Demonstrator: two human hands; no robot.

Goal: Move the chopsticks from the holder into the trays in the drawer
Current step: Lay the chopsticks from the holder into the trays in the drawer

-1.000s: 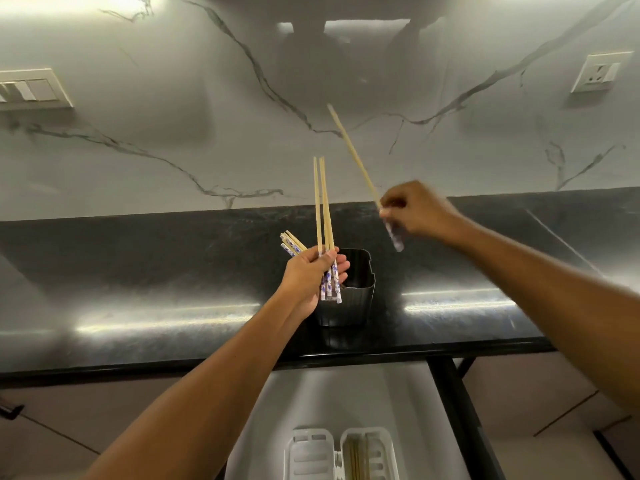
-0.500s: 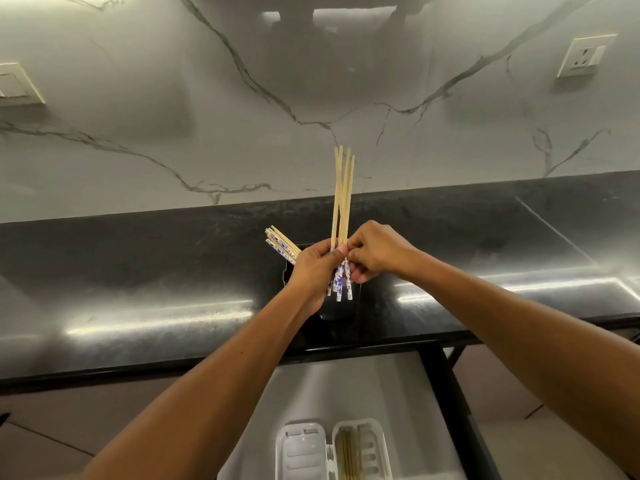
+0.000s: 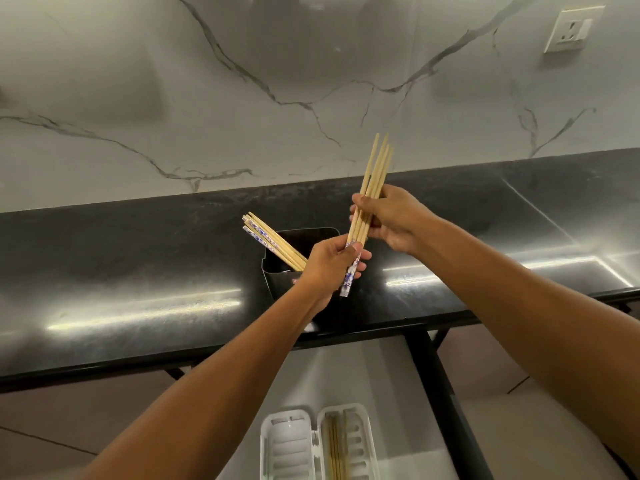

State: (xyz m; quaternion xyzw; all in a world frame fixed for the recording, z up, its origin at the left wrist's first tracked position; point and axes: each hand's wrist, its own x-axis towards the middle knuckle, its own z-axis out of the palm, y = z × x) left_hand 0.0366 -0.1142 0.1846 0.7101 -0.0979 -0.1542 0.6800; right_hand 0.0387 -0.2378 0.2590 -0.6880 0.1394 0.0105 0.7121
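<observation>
A bundle of several bamboo chopsticks (image 3: 375,168) with blue-and-white patterned ends stands tilted above the counter. My left hand (image 3: 327,263) grips its patterned lower end and my right hand (image 3: 389,216) wraps its middle. Just behind my left hand sits the black holder (image 3: 277,282), with more chopsticks (image 3: 268,240) leaning out to the left. Below, in the open drawer (image 3: 367,375), lie two white trays: the left tray (image 3: 287,441) looks bare, the right tray (image 3: 360,441) holds a few chopsticks (image 3: 336,448).
The holder stands near the front edge of a glossy black countertop (image 3: 138,271). A marble backsplash rises behind it, with a wall socket (image 3: 571,29) at upper right. A black cabinet frame post (image 3: 436,393) borders the drawer's right side.
My right hand brought its single chopstick over to the ones in my left hand and now holds the joined bundle with it. The bundle has tilted and shifted right of the holder.
</observation>
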